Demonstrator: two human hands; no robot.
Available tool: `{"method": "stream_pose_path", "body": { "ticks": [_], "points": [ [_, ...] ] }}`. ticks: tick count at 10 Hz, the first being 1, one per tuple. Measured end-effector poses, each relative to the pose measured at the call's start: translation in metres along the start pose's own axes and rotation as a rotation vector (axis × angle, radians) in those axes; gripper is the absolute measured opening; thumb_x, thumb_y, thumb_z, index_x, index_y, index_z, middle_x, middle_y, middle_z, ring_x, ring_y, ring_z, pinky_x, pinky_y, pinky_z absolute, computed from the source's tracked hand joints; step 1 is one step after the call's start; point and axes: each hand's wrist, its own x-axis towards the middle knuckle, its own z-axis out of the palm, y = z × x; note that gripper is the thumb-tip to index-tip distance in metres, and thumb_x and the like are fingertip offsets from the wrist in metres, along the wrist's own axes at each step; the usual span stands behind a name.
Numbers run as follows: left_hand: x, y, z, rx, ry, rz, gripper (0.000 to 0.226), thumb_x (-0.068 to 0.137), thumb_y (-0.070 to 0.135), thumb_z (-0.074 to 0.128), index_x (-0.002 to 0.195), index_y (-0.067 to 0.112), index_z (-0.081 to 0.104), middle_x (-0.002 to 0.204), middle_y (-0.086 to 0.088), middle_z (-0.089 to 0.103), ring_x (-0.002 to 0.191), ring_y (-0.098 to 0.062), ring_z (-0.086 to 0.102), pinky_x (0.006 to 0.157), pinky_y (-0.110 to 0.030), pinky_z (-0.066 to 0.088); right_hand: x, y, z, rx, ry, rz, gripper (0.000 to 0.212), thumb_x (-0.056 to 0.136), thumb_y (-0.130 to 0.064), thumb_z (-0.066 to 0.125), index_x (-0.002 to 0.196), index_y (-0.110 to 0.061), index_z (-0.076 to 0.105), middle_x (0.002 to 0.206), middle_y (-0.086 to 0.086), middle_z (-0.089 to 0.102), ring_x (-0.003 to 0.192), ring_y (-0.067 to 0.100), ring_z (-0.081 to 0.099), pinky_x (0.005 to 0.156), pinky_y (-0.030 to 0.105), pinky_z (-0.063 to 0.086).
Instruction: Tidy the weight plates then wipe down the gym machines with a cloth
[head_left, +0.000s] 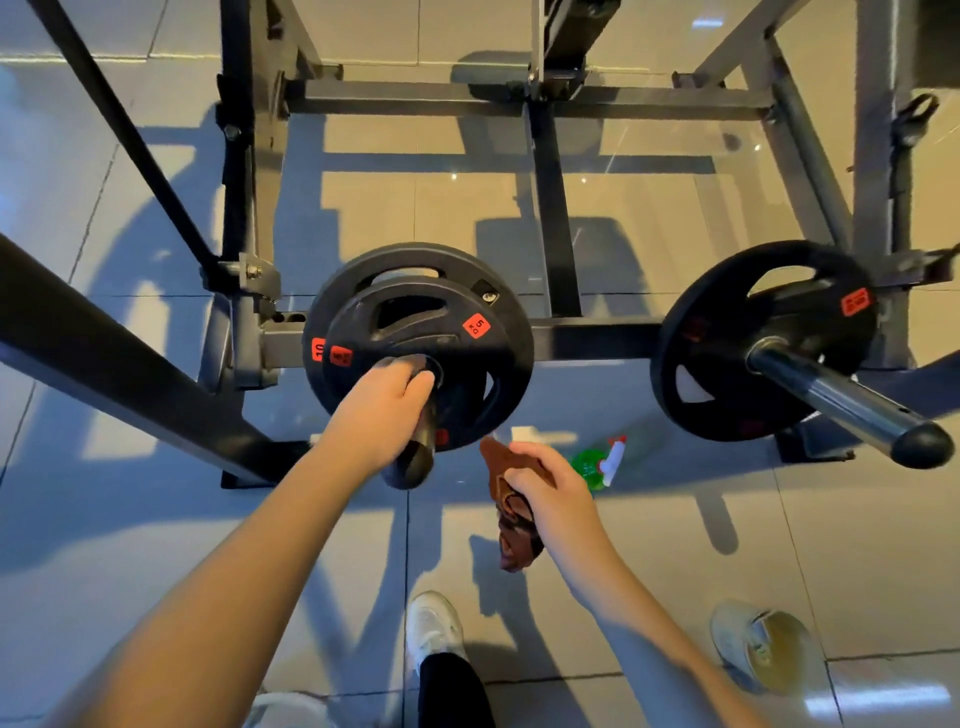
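Front plate (415, 332), left stack: red sticker (476, 326) at upper right reads "5 KG". Second sticker (341, 356), red, at its left edge: print blurred, not legible.
Rear plate (363, 267): rim sticker (318, 349), red, reads "10"; the rest is hidden by the front plate.
Right plate (722, 374): smeared sticker (856, 303), red, not legible.
Spray bottle (589, 465): green label, print too small to read.

Warm-lit, bluish floor (156, 493) shadows, glare, edges perhaps slightly blurred
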Motion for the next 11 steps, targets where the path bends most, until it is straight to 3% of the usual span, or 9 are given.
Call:
{"method": "stream_pose_path", "body": {
  "ticks": [1,2,3,5,7,8,9,10,11],
  "points": [
    [-0.029,0.033,0.023,0.043,0.056,0.087,0.034,0.102,0.023,0.04,0.13,0.012,0.057,0.131,-0.006,0.055,0.117,-0.022,0.051,0.101,-0.033,0.037,-0.016,0.021,-0.043,0.114,0.096,0.072,0.016,0.093,-0.008,0.056,0.101,-0.019,0.064,0.097,0.011,0.066,0.084,0.026,0.064,0.072,0.032,0.052],
    [-0.056,0.056,0.067,0.066,0.056,0.146,0.032,0.102,0.02,0.04,0.125,0.008,0.059,0.127,-0.007,0.058,0.119,-0.023,0.05,0.095,-0.028,0.035,-0.038,0.043,-0.096,0.218,0.167,0.091,0.013,0.095,-0.004,0.053,0.098,-0.011,0.063,0.084,0.015,0.063,0.07,0.027,0.058,0.059,0.028,0.048],
    [-0.082,0.076,0.127,0.06,-0.042,0.164,0.032,0.103,0.023,0.039,0.127,0.013,0.058,0.127,-0.002,0.057,0.12,-0.018,0.049,0.089,-0.02,0.031,-0.06,0.074,-0.156,0.264,0.239,0.122,0.013,0.096,-0.003,0.049,0.099,-0.006,0.062,0.076,0.016,0.059,0.065,0.026,0.055,0.054,0.028,0.045],
    [-0.126,0.11,0.254,0.112,-0.268,0.162,0.033,0.104,0.027,0.037,0.122,0.012,0.06,0.123,-0.005,0.06,0.114,-0.021,0.052,0.086,-0.024,0.034,-0.084,0.148,-0.27,0.283,0.44,0.199,0.011,0.097,-0.004,0.05,0.098,-0.005,0.061,0.078,0.014,0.059,0.068,0.026,0.055,0.059,0.03,0.044],
    [-0.148,0.135,0.363,0.123,-0.427,0.173,0.031,0.104,0.022,0.04,0.12,0.008,0.062,0.124,-0.009,0.061,0.114,-0.023,0.053,0.084,-0.019,0.031,-0.103,0.214,-0.341,0.366,0.558,0.263,0.011,0.092,-0.015,0.059,0.084,-0.015,0.066,0.072,0.014,0.062,0.069,0.029,0.058,0.069,0.04,0.045],
    [-0.15,0.141,0.41,0.128,-0.498,0.169,0.031,0.103,0.022,0.04,0.117,0.008,0.063,0.122,-0.009,0.062,0.112,-0.022,0.054,0.082,-0.019,0.032,-0.095,0.248,-0.362,0.364,0.601,0.344,0.034,0.069,-0.044,0.065,0.097,-0.026,0.068,0.089,0.014,0.071,0.086,0.037,0.067,0.082,0.053,0.056],
    [-0.148,0.142,0.45,0.131,-0.572,0.133,0.03,0.103,0.023,0.039,0.107,0.008,0.064,0.116,-0.011,0.064,0.103,-0.02,0.055,0.079,-0.023,0.035,-0.081,0.267,-0.379,0.375,0.657,0.349,0.036,0.072,-0.042,0.065,0.1,-0.02,0.065,0.092,0.016,0.069,0.089,0.039,0.066,0.08,0.052,0.057],
    [-0.141,0.14,0.483,0.118,-0.599,0.096,0.025,0.103,0.023,0.038,0.098,0.014,0.061,0.111,-0.012,0.064,0.097,-0.019,0.054,0.074,-0.023,0.034,-0.055,0.292,-0.397,0.436,0.697,0.311,0.029,0.092,-0.023,0.064,0.116,-0.008,0.06,0.103,0.017,0.065,0.096,0.035,0.063,0.079,0.041,0.054],
    [-0.135,0.139,0.502,0.049,-0.619,-0.003,0.024,0.102,0.022,0.037,0.098,0.014,0.06,0.107,-0.009,0.064,0.098,-0.021,0.056,0.078,-0.024,0.037,-0.03,0.303,-0.413,0.554,0.697,0.339,0.027,0.097,-0.018,0.058,0.121,-0.007,0.054,0.112,0.013,0.06,0.101,0.026,0.058,0.088,0.039,0.05]
  ]
}}
